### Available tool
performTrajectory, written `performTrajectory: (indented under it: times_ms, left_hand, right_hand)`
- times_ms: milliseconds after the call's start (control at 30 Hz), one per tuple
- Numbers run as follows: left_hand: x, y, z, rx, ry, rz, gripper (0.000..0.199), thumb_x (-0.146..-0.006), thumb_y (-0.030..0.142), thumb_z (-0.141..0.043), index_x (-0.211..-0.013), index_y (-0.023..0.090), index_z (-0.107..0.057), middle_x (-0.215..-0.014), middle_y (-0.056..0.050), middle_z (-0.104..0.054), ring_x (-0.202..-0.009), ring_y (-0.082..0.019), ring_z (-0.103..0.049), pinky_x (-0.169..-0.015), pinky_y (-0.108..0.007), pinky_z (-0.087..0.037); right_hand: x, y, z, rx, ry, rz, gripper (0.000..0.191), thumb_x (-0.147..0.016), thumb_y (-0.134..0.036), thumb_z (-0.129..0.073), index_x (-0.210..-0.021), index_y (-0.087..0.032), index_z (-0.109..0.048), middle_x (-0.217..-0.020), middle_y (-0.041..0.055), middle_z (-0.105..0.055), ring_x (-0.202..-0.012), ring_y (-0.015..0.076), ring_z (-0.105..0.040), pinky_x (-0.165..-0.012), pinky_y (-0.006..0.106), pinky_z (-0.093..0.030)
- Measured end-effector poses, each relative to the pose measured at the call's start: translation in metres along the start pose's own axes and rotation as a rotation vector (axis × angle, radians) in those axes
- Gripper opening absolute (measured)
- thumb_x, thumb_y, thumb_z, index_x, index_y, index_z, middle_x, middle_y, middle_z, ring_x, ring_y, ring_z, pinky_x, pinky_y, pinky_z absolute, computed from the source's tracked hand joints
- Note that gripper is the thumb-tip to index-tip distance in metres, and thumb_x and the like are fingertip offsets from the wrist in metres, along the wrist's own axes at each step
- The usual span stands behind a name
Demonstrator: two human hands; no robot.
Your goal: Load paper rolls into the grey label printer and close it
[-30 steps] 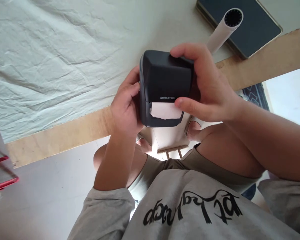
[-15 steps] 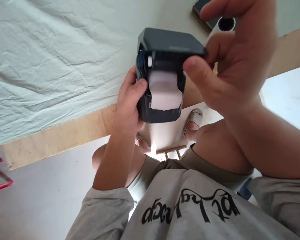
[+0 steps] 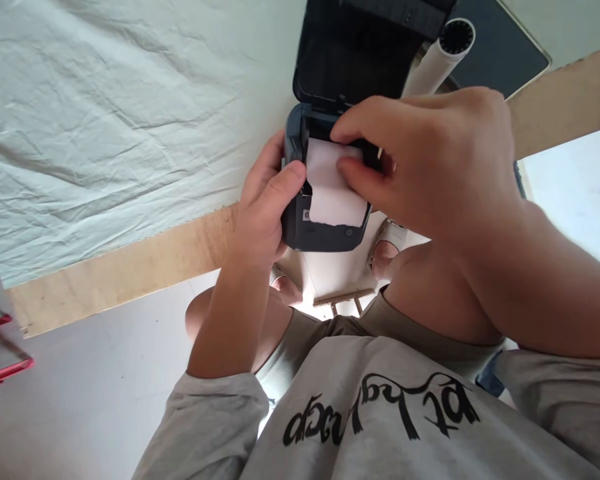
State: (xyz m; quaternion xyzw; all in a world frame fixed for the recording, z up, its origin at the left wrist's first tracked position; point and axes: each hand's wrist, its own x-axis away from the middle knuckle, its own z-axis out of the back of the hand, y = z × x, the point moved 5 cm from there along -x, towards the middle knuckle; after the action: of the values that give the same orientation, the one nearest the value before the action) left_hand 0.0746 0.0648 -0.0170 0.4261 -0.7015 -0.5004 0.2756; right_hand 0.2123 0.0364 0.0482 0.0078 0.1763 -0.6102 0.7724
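A small dark grey label printer (image 3: 300, 227) is held over the table's front edge, its black lid (image 3: 355, 57) swung up and back. My left hand (image 3: 265, 193) is closed around the printer's left side, thumb on the top edge. Inside lies a white paper roll (image 3: 333, 160), its loose end hanging over the printer's front. My right hand (image 3: 430, 160) reaches in from the right. Its thumb and index finger are bent against the roll; the other fingers are largely hidden behind them.
Behind the lid, a white tube with a dark ridged opening (image 3: 437, 60) rests by a dark flat-screened device (image 3: 500, 50). A wrinkled pale cloth (image 3: 130, 133) covers the table, leaving a wooden edge strip (image 3: 130, 257) bare. Red-edged shelving (image 3: 5, 373) stands at far left.
The printer's lid has swung from partly raised to wide open. My right hand has left the lid and moved down to the paper roll. My left hand keeps holding the printer.
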Motion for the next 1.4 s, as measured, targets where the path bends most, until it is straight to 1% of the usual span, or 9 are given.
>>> performTrajectory:
  times_ms: [133,267,467,633,700,900,1233,1300,1400]
  left_hand:
    - [0.003,0.004,-0.001,-0.059,-0.04,-0.035,0.031,-0.086,0.046,-0.051,-0.108,0.026,-0.062,-0.109,-0.007,-0.063,-0.118,-0.029,-0.056,-0.094,-0.044,-0.052]
    - [0.002,0.002,0.002,-0.011,-0.01,-0.035,0.033,-0.084,0.045,-0.053,-0.11,0.025,-0.062,-0.105,-0.006,-0.063,-0.112,-0.028,-0.057,-0.085,-0.04,-0.054]
    - [0.0,0.0,0.005,0.054,0.052,-0.061,0.03,-0.083,0.043,-0.058,-0.107,0.025,-0.064,-0.089,-0.001,-0.062,-0.088,-0.018,-0.062,-0.079,-0.032,-0.053]
    - [0.001,-0.002,0.005,0.097,0.098,-0.025,0.034,-0.081,0.044,-0.061,-0.109,0.025,-0.061,-0.094,-0.002,-0.062,-0.095,-0.019,-0.063,-0.076,-0.029,-0.055]
    - [0.001,-0.002,0.005,0.1,0.092,-0.019,0.034,-0.081,0.043,-0.061,-0.109,0.024,-0.061,-0.095,-0.002,-0.063,-0.096,-0.019,-0.064,-0.074,-0.029,-0.055]
    - [0.001,-0.002,0.006,0.084,0.106,-0.034,0.032,-0.081,0.044,-0.062,-0.106,0.024,-0.062,-0.096,-0.002,-0.063,-0.098,-0.02,-0.065,-0.075,-0.029,-0.056]
    - [0.001,-0.001,0.003,0.074,0.124,-0.028,0.03,-0.081,0.041,-0.06,-0.106,0.024,-0.061,-0.097,-0.002,-0.063,-0.091,-0.018,-0.064,-0.07,-0.028,-0.055]
    - [0.001,-0.001,0.002,0.073,0.135,-0.005,0.029,-0.082,0.04,-0.059,-0.105,0.024,-0.06,-0.096,-0.002,-0.063,-0.088,-0.018,-0.064,-0.068,-0.028,-0.055]
    - [0.002,0.0,0.001,0.077,0.136,0.01,0.028,-0.083,0.039,-0.057,-0.105,0.022,-0.059,-0.096,-0.003,-0.063,-0.086,-0.018,-0.064,-0.067,-0.029,-0.055]
  right_hand:
    - [-0.001,-0.005,0.0,0.058,-0.12,-0.01,0.023,-0.077,-0.044,-0.058,-0.091,-0.027,-0.062,-0.069,-0.0009,-0.063,-0.052,0.0095,-0.037,-0.049,0.026,-0.018]
    - [-0.001,0.001,0.0,-0.087,-0.213,-0.118,0.032,-0.072,-0.037,-0.061,-0.102,-0.03,-0.061,-0.077,-0.002,-0.065,-0.06,0.0122,-0.047,-0.055,0.028,-0.027]
    - [0.008,0.011,0.018,-0.82,-0.095,-0.196,0.033,-0.07,-0.025,-0.065,-0.103,-0.027,-0.064,-0.094,-0.0022,-0.066,-0.059,0.0056,-0.051,-0.053,0.024,-0.037]
    - [0.013,0.039,0.007,-1.211,0.002,-0.565,0.02,-0.065,-0.032,-0.063,-0.082,-0.022,-0.065,-0.071,0.0008,-0.053,-0.064,0.0116,-0.054,-0.051,0.026,-0.041]
    - [0.013,0.047,0.003,-1.132,0.041,-0.542,0.022,-0.065,-0.036,-0.064,-0.081,-0.022,-0.062,-0.072,0.0008,-0.052,-0.064,0.011,-0.052,-0.053,0.026,-0.04]
    - [0.018,0.056,0.006,-0.401,0.159,-0.235,0.023,-0.074,-0.039,-0.066,-0.083,-0.021,-0.056,-0.084,0.003,-0.052,-0.086,0.013,-0.051,-0.076,0.03,-0.039]
    - [0.021,0.055,-0.018,-0.26,-0.09,-0.203,0.044,-0.07,-0.041,-0.069,-0.11,-0.028,-0.057,-0.104,0.0045,-0.065,-0.088,0.0199,-0.062,-0.075,0.036,-0.048]
    - [0.023,0.059,-0.01,-0.35,0.01,-0.18,0.043,-0.071,-0.04,-0.069,-0.11,-0.026,-0.059,-0.102,0.0046,-0.065,-0.089,0.018,-0.063,-0.076,0.034,-0.049]
    - [0.026,0.071,0.012,-0.489,0.35,-0.155,0.026,-0.079,-0.026,-0.058,-0.104,-0.022,-0.064,-0.087,0.0041,-0.063,-0.077,0.0111,-0.06,-0.066,0.026,-0.045]
